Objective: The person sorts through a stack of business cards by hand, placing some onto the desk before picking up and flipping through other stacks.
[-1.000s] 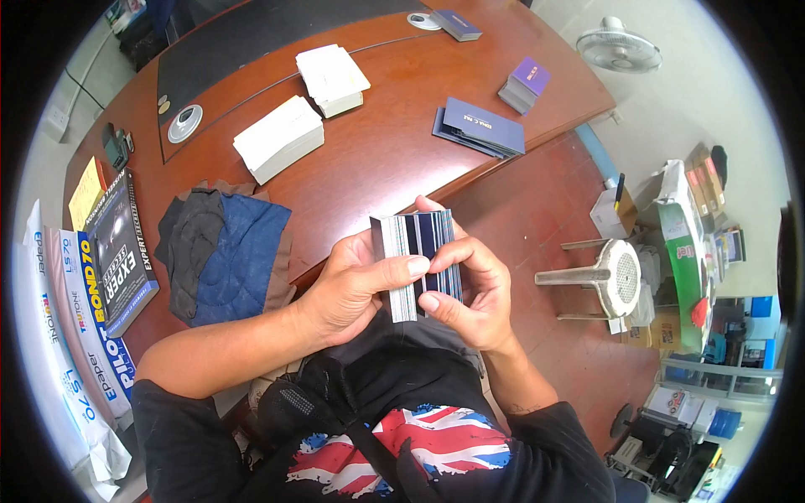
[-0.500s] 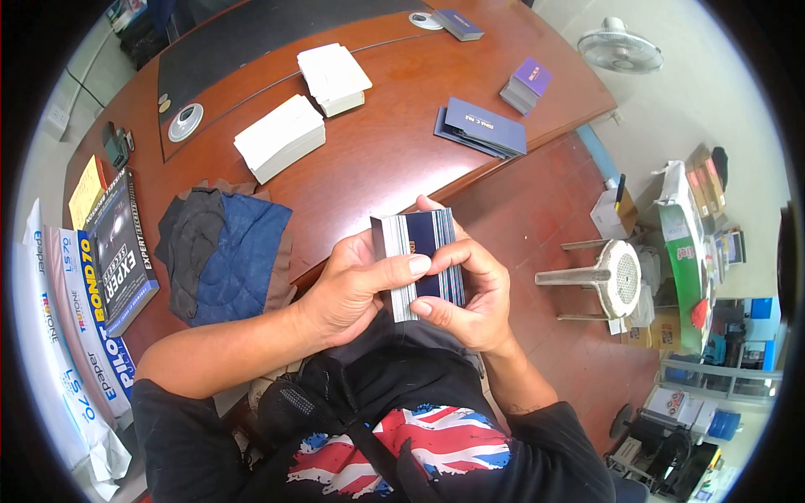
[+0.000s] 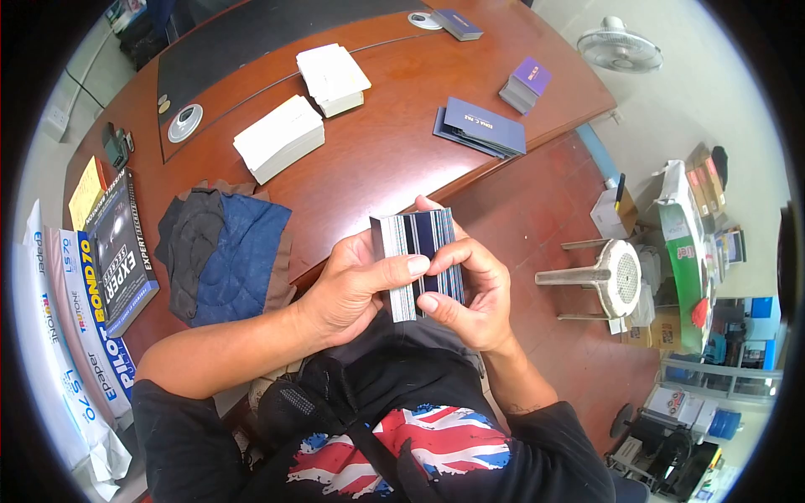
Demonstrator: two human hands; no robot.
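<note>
A thick stack of dark-faced cards with pale edges (image 3: 401, 289) is held between both hands, over the lap near the desk's edge. My left hand (image 3: 360, 281) wraps the stack's left side, thumb across the edges. On the right side, my right hand (image 3: 471, 289) grips the cards with bent index finger and thumb. The cards are slightly fanned at the middle, and a dark face shows in the gap. Fingers beneath the stack are mostly hidden.
On the desk (image 3: 377, 159) are two white card stacks (image 3: 279, 138) (image 3: 334, 78), dark blue cards (image 3: 482, 127), purple-topped cards (image 3: 527, 84), folded cloth (image 3: 226, 251) and a book (image 3: 124, 251). A stool (image 3: 616, 279) stands on the right.
My right thumb has shifted slightly along the cards. The lettered dark face that showed in the gap is now mostly covered, with more card edges visible there.
</note>
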